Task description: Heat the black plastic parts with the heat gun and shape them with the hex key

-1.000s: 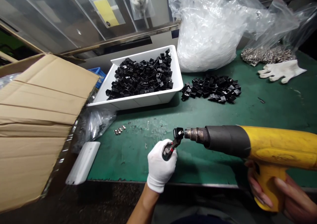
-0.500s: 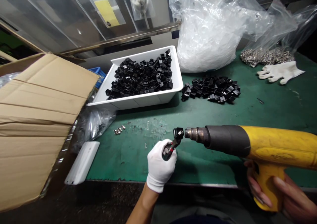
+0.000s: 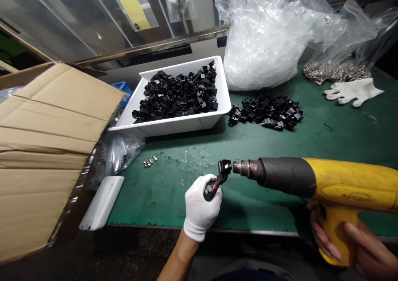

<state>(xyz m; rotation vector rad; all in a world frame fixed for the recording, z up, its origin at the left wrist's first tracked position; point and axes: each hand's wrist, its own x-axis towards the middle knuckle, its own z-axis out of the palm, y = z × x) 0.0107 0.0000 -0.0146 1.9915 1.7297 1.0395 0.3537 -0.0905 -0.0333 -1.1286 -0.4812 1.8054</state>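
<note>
My left hand (image 3: pixel 202 202), in a white glove, is closed round a pair of pliers (image 3: pixel 214 188) with red-marked handles. The pliers' jaws grip a small black plastic part (image 3: pixel 224 167) that has a shiny metal piece at its right side. My bare right hand (image 3: pixel 351 239) is wrapped round the grip of a yellow heat gun (image 3: pixel 348 183). The gun's stepped metal nozzle points left, with its tip just short of the black part. Most of the right hand's fingers are hidden behind the grip.
Behind my hands a white tray (image 3: pixel 174 125) holds many black parts, with a heap of them (image 3: pixel 270 112) beside it. Small metal pieces (image 3: pixel 149 161) lie at left. A cardboard box (image 3: pixel 46 156), plastic bag (image 3: pixel 264 44), spare glove (image 3: pixel 354 91) and white oblong object (image 3: pixel 102 202) surround the area.
Both hands hold almost the same pose, with the nozzle still pointed at the black part. The whole view has shifted very slightly.
</note>
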